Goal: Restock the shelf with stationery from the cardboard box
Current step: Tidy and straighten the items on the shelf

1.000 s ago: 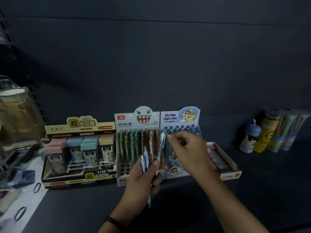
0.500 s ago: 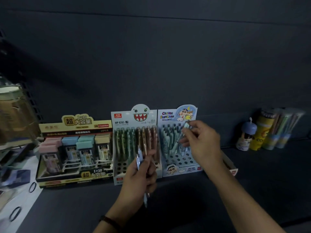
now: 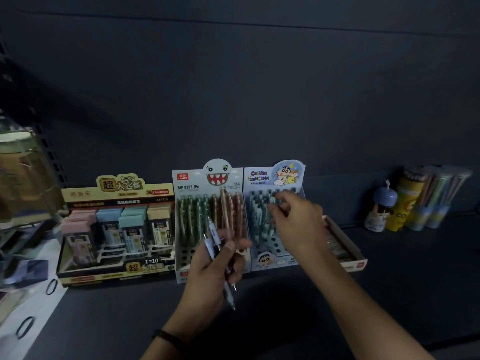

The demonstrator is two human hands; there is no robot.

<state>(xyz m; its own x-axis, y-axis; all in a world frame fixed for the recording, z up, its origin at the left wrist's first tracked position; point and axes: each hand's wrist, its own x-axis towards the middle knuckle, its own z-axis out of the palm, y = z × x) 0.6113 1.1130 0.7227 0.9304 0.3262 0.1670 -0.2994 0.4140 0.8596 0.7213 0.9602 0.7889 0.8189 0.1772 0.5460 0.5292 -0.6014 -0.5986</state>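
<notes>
Between my left fingers (image 3: pixel 235 246) I clamp a few spare pens (image 3: pixel 217 245), tips down, as a ready supply. My left hand (image 3: pixel 213 266) hovers before the monster box (image 3: pixel 207 216). My right fingers (image 3: pixel 281 206) curl over the pens in the cartoon box (image 3: pixel 275 216); whether they pinch one, I cannot tell. My right hand (image 3: pixel 296 224) is likely seating a pen in a hole. Both boxes stand on the shelf (image 3: pixel 389 268). No cardboard box is visible.

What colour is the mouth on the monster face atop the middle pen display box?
Red with white jagged teeth, on the monster face of the middle pen display box; head view.
</notes>
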